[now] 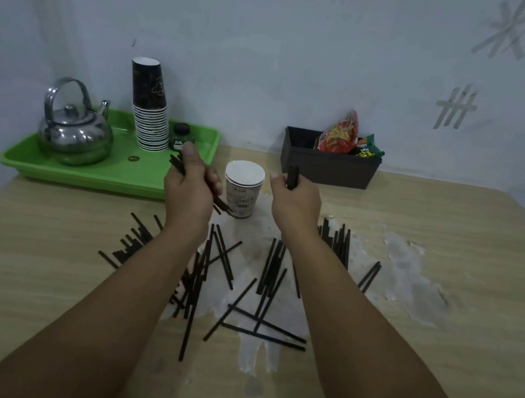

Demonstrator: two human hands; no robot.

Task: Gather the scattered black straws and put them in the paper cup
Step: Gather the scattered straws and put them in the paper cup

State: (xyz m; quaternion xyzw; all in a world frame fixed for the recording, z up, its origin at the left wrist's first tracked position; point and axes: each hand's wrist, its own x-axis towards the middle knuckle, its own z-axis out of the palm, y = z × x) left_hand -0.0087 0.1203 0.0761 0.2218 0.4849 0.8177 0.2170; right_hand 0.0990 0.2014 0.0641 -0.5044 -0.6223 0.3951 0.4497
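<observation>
The left hand (pixel 189 183) has its fingers curled round a small bundle of black straws (pixel 183 168); the bundle slants, its upper ends poking out past the thumb toward the green tray (pixel 61 165) and its lower ends showing beside the base of the paper cup (pixel 242 188). The right hand (pixel 295 201) has its fingers closed round a second bundle of straws (pixel 292 176), held nearly upright, with the ends standing above the fist. Both hands are raised above the table (pixel 440 332), back of the hand toward the camera, one on each side of the cup: the left just beside it, the right a little farther off. Both forearms reach in from the bottom edge, bare, and cross over the straws that lie below them.

The paper cup stands upright on the table between the hands, its white mouth open; whether anything is inside cannot be told. Many loose straws (pixel 270 269) lie scattered on the table nearer the camera, crossing one another, some hidden under the arms, several on a pale worn patch of the tabletop.

On the green tray at the left stand a shiny metal kettle (pixel 73 136), a stack of dark paper cups (pixel 150 110) turned upside down, and a small dark bottle (pixel 181 138) just behind the left hand. A dark box (pixel 328 168) with snack packets (pixel 341 135) sits against the wall (pixel 280 45) behind the right hand.
</observation>
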